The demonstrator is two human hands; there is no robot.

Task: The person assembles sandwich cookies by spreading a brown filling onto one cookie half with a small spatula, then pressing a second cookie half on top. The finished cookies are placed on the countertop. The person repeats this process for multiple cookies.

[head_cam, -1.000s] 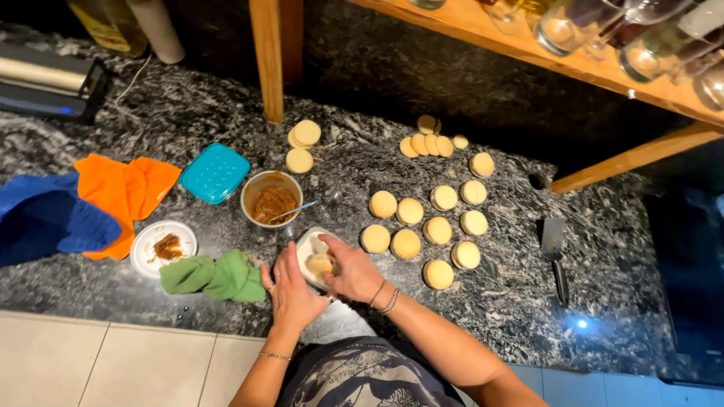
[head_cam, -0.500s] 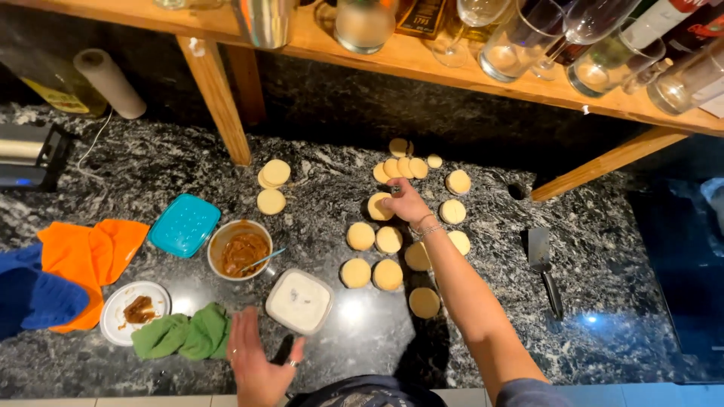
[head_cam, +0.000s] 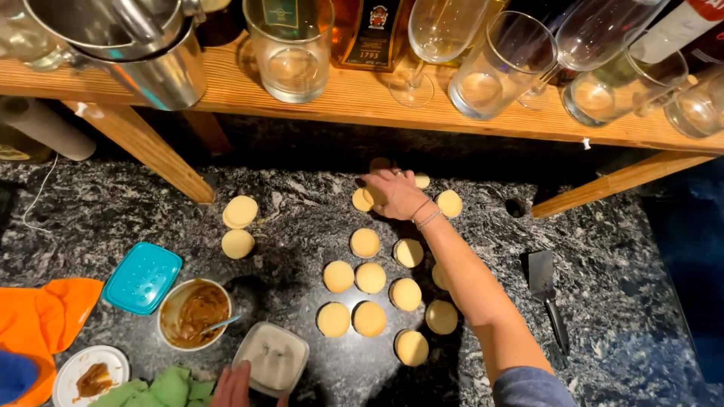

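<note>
Two hands: both the person's own, working over a dark speckled stone desk (head_cam: 302,218).
Right hand (head_cam: 396,194): stretched far across the desk, palm down on the back row of pale round cookies (head_cam: 365,243); its fingers (head_cam: 377,178) are curled together over one or two cookies there, though whether they grip one I cannot tell.
Left hand (head_cam: 232,386): at the bottom edge, mostly cut off, touching the near side of a square white container (head_cam: 271,359); the state of its fingers cannot be told.
Cookies: laid out in loose rows in the middle of the desk, partly under the right forearm; a few more (head_cam: 239,224) lie apart to the left.
Bowl (head_cam: 193,313): round, holding brown caramel spread with a utensil in it, just left of the white container.
Teal lid (head_cam: 142,276): beside the bowl.
Spatula (head_cam: 548,298): dark, lying well right of the cookies.
Cloths: orange (head_cam: 41,320) at left, green (head_cam: 162,390) at the bottom edge.
Wooden shelf (head_cam: 377,105): above the desk, carrying glasses and bottles.
</note>
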